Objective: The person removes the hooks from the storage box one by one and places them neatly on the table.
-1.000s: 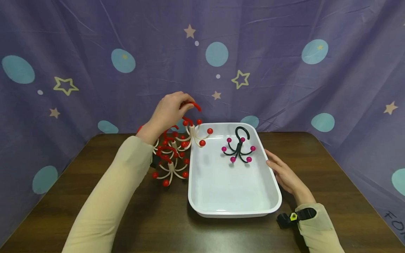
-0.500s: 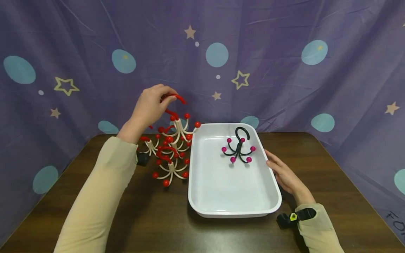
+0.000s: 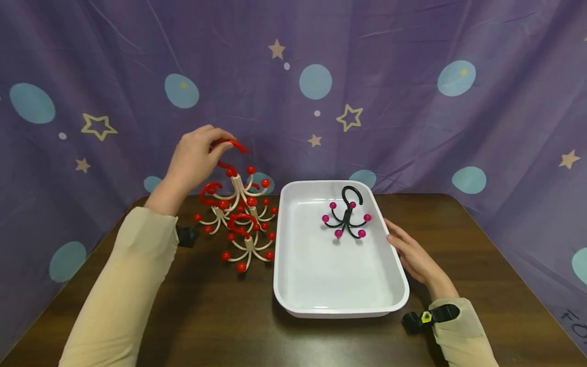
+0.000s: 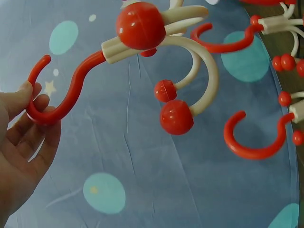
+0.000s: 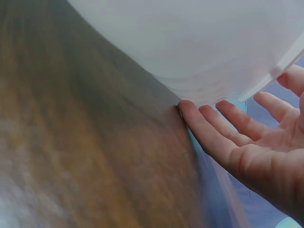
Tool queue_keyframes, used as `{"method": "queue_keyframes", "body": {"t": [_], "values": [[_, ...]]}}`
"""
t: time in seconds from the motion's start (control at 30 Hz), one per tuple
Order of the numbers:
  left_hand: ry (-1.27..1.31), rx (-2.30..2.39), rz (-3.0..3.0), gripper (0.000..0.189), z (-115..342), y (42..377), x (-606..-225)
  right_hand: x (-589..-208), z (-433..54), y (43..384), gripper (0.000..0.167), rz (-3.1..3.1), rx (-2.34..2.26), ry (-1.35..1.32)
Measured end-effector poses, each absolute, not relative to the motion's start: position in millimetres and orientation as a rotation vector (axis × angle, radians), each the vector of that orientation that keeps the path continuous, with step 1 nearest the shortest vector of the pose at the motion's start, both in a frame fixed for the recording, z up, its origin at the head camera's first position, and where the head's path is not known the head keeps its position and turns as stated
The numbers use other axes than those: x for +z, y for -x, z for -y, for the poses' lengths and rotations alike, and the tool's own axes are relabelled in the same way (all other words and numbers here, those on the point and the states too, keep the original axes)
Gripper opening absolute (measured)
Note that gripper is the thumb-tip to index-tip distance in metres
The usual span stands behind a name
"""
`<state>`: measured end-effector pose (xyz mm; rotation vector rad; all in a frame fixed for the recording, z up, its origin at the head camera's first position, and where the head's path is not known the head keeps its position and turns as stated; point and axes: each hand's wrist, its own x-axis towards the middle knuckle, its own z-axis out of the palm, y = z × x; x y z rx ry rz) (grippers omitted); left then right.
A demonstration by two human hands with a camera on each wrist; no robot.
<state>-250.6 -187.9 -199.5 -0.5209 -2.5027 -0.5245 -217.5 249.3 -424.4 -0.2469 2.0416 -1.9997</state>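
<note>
My left hand (image 3: 194, 153) pinches the red hook of a hook hanger (image 3: 238, 186) between thumb and fingers. The hanger hangs upright, its cream curved arms ending in red balls. Below and around it, more hangers of the same kind stand on the table, such as one in front (image 3: 248, 245) and one to the left (image 4: 259, 153). A white tray (image 3: 339, 278) stands to their right, holding a black hanger (image 3: 347, 214) with magenta balls. My right hand (image 3: 415, 257) has its extended fingers (image 5: 204, 126) against the tray's right side, near the rim.
Dark brown wooden table (image 3: 220, 316) under everything. A purple curtain (image 3: 394, 142) with stars and blue spots hangs right behind its back edge. A black wrist camera (image 3: 412, 322) sits on the right wrist, low beside the tray.
The left hand has carried the red-and-cream hanger leftward, from over the tray's left edge to above the other hangers. The right hand and the tray have stayed in place.
</note>
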Motion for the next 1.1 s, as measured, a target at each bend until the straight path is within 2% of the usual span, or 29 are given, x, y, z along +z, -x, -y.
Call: {"method": "queue_keyframes", "body": {"t": [0.53, 1.1], "values": [[0.388, -0.547, 2.475, 0.023, 232, 234, -203, -424, -250, 218, 0.060, -2.067, -1.982, 0.241], [0.408, -0.477, 2.536, 0.020, 262, 218, -234, -423, -249, 217, 0.059, -2.056, -1.995, 0.234]]}}
